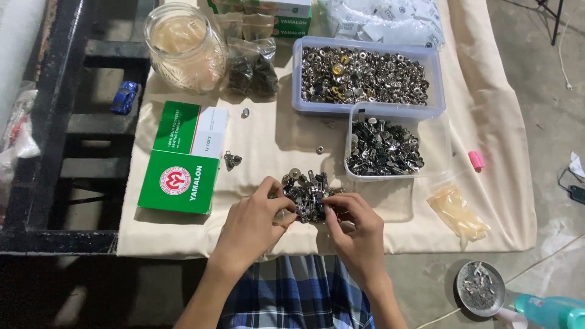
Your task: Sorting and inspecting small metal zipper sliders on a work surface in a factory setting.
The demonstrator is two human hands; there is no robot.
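A small heap of dark metal zipper sliders (pixel 306 194) lies on the cream cloth (pixel 274 131) near its front edge. My left hand (pixel 256 222) rests at the heap's left side, its fingertips pinching among the pieces. At the heap's right side, my right hand (pixel 356 228) has its fingers curled onto the sliders. Which single piece each hand grips cannot be made out. A clear tub of more sliders (pixel 384 148) sits just behind the heap.
Further back stands a bigger clear tub of silver buttons and rings (pixel 364 76). On the left lie a green and white box (pixel 184 157), a glass jar (pixel 183 45) and a bag of dark parts (pixel 253 68). A pink object (pixel 476 159) and a plastic bag (pixel 457 210) lie right.
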